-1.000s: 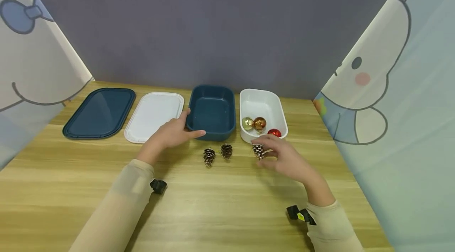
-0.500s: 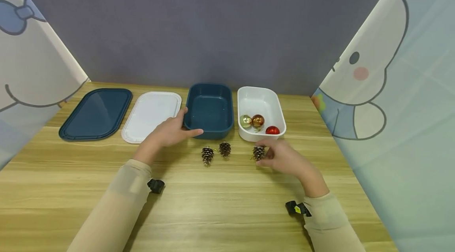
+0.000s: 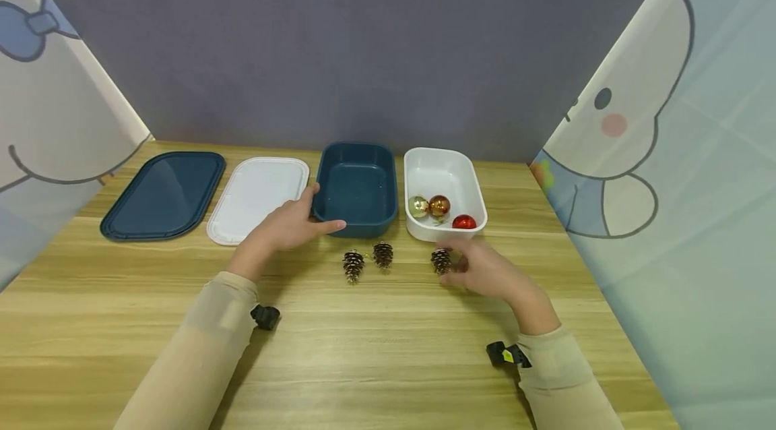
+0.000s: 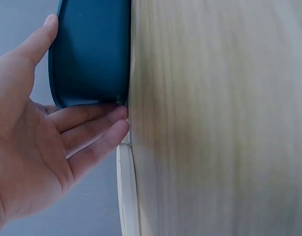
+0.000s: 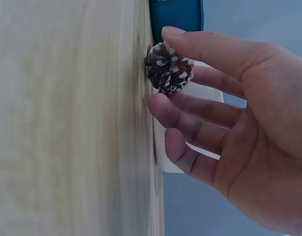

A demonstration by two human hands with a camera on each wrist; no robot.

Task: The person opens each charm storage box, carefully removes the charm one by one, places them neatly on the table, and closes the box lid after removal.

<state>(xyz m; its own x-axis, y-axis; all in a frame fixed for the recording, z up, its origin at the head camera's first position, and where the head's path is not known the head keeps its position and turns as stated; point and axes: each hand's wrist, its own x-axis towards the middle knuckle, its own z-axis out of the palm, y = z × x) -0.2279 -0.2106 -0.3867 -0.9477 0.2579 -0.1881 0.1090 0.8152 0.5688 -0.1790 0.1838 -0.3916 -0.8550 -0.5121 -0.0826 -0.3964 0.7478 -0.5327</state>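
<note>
My left hand rests on the left front corner of the dark blue box; in the left wrist view its thumb lies along the rim and its other fingers touch the outer wall. A pine cone with pale-tipped scales lies between the thumb and curled fingers of my right hand, close to the tabletop in front of the white box. Two more pine cones lie left of it. Inside the white box are a pale gold ball, a copper ball and a red ball.
A dark blue lid and a white lid lie on the wooden table to the left of the boxes. A grey panel stands behind, with cartoon-printed panels at both sides.
The right fingers have closed in around the pine cone, which has turned and shifted slightly; the thumb has just moved a little to the right. The left hand keeps its place on the blue box.
</note>
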